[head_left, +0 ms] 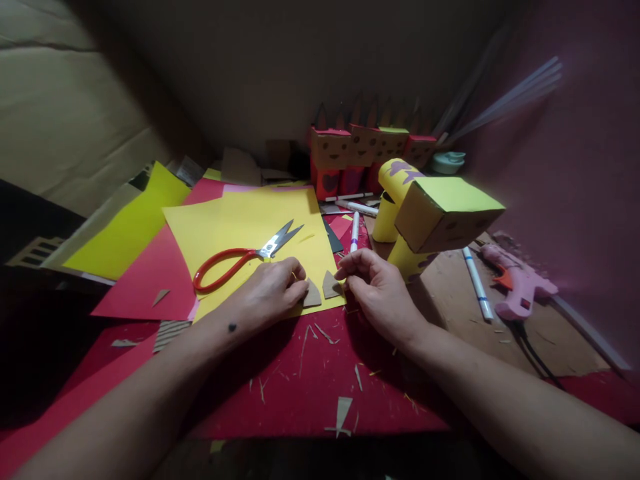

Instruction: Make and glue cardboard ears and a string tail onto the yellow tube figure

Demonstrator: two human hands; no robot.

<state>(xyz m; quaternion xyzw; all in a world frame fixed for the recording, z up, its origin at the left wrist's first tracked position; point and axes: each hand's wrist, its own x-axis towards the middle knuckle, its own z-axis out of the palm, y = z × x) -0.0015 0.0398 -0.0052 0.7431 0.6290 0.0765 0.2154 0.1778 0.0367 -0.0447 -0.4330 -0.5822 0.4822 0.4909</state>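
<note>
My left hand (273,293) rests over a yellow paper sheet (260,207), thumb and finger pinched at the edge of a small pointed cardboard piece (313,295). Facing it, my right hand (377,290) has its fingertips closed at the side of a second pointed cardboard piece (330,285). The two pieces lie side by side, a small gap between them, near the sheet's front edge. Just beyond my left hand are red-handled scissors (225,263), blades parted. Right of my right hand stands a yellow paper figure with a cardboard box head (425,217).
A pink glue gun (517,283) and a marker (477,283) lie on cardboard at the right. Several box-headed figures (330,150) line the back. Red paper (145,280) lies to the left. Paper scraps (343,413) litter the red table (280,407).
</note>
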